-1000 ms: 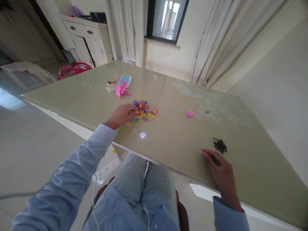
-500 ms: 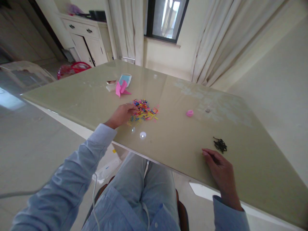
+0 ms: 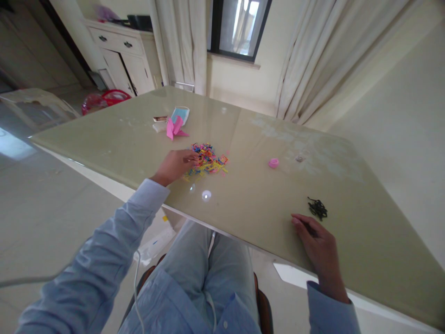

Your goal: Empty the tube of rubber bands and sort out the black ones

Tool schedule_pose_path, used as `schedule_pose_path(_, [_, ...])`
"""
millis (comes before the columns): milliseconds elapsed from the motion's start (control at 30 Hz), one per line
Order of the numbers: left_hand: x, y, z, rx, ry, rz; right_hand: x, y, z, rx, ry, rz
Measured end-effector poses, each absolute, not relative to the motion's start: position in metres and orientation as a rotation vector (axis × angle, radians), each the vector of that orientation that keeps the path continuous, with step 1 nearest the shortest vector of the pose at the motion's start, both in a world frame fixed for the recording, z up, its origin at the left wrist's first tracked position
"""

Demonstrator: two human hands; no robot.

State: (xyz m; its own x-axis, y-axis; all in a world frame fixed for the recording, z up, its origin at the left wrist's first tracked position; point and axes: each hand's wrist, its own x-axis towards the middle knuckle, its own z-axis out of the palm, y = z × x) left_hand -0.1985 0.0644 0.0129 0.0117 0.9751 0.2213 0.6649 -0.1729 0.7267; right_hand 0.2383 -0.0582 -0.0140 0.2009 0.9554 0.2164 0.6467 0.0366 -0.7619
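Note:
A loose pile of small, many-coloured rubber bands (image 3: pixel 210 160) lies on the table left of centre. My left hand (image 3: pixel 175 164) reaches in at its left side, fingers bent and drawn together at the bands; whether one is between the fingertips is hidden. Low on the right, my right hand (image 3: pixel 316 239) rests by the table's front edge with thumb and forefinger pinched. Anything inside that pinch is too small to name. Just beyond it sits a small heap of black, string-like loops (image 3: pixel 317 209).
The glossy table (image 3: pixel 243 195) bears a small pink ring-shaped thing (image 3: pixel 273 163) right of the coloured pile. Farther back are a folded pink paper piece (image 3: pixel 176 128), a blue face mask (image 3: pixel 181 115) and a small white item (image 3: pixel 159 126). A cable (image 3: pixel 137 287) hangs by my lap.
My left hand has shifted slightly at the pile, its fingers bending among the bands. The right hand keeps its pinch in the same place.

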Motion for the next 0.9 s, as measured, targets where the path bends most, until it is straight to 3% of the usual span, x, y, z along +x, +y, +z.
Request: schedule_pose_path(900, [-0.1923,0.0620,0.0162,1.697,1.738,1.075,0.2381,-0.0587,-0.0146,-1.700,-1.511,0.511])
